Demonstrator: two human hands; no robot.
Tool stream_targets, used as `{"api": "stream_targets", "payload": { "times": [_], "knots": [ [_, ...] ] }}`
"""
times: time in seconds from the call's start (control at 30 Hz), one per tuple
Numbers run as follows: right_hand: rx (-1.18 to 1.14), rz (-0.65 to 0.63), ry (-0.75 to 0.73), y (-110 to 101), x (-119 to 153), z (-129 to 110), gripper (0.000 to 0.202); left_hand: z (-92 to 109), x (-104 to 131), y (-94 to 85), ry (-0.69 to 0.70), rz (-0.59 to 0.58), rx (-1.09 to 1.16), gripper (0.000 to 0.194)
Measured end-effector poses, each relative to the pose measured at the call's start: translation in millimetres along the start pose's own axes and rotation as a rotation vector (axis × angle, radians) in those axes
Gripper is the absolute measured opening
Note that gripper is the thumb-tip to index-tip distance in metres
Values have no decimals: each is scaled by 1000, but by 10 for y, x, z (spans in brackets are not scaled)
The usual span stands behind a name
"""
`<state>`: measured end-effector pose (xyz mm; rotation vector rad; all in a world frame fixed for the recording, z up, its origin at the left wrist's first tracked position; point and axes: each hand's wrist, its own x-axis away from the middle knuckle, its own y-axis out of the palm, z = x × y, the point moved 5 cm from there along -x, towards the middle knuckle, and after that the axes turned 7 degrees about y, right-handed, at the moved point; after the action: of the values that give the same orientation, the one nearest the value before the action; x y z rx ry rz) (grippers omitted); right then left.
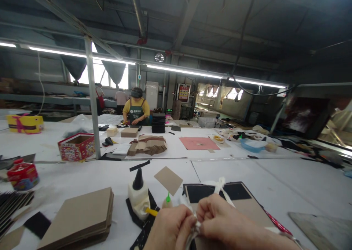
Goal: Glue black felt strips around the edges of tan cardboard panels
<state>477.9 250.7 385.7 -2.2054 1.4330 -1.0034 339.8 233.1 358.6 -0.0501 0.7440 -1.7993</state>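
Note:
My left hand [172, 226] and my right hand [220, 217] are close together over the front of the table, fingers pinched shut. Between them is a white strip [196, 226] of what looks like cloth or cord. More of this white material, a loose bunch [220, 185], lies just beyond my right hand. Under the hands is a grey-brown board with black panels [232, 191], partly hidden. Left of my hands stands a white glue bottle [136, 198] with a black cone tip, and near it a small bottle with a green tip [168, 199].
A stack of grey-brown boards [79, 213] sits at front left, near a red jar [23, 174]. A loose card [168, 180] lies ahead. Across the table are a red box [77, 147], a pink sheet [199, 143] and a metal post [92, 95]. A person in an apron [136, 110] works there.

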Motion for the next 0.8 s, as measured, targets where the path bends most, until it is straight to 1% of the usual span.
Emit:
{"api": "stream_targets", "payload": {
  "times": [0.03, 0.07, 0.13, 0.2, 0.23, 0.27, 0.33, 0.4, 0.43, 0.47, 0.53, 0.57, 0.6, 0.67, 0.73, 0.8],
  "knots": [
    [-22, -42, 33, -8, -6, 4, 11, -21, -5, 19, -31, -17, 44, 42],
    [-27, -77, 66, -15, -7, 5, 13, -61, -12, 50, -77, -33, 134, 42],
    [-2, -108, 93, -29, 4, -13, 16, -166, -29, 134, -196, -62, 390, 43],
    [52, -86, 51, -43, 32, -56, 16, -244, -49, 209, -285, -76, 606, 47],
    [98, -61, 5, -48, 53, -83, 14, -264, -60, 227, -301, -72, 661, 48],
    [164, -18, -56, -55, 78, -111, 10, -272, -70, 233, -304, -65, 682, 50],
    [336, 137, -203, -90, 140, -167, 6, -263, -84, 221, -287, -60, 647, 50],
    [524, 305, -376, -108, 210, -214, 15, -243, -87, 200, -274, -59, 589, 49],
    [609, 364, -486, -94, 246, -237, 19, -236, -88, 192, -273, -59, 565, 48],
    [690, 398, -607, -61, 282, -256, 20, -233, -90, 184, -273, -54, 550, 47],
    [839, 412, -868, 44, 355, -280, 17, -230, -96, 177, -274, -39, 555, 46],
    [896, 412, -975, 96, 386, -282, 14, -229, -98, 183, -280, -39, 572, 46],
    [939, 421, -1050, 137, 409, -281, 13, -229, -99, 191, -289, -42, 593, 46],
    [983, 463, -1119, 181, 438, -280, 19, -226, -97, 208, -309, -43, 637, 46],
    [1031, 511, -1138, 203, 465, -286, 27, -219, -89, 221, -327, -45, 673, 48],
    [1118, 537, -1153, 219, 505, -301, 29, -203, -84, 223, -319, -57, 681, 49]
  ]
}}
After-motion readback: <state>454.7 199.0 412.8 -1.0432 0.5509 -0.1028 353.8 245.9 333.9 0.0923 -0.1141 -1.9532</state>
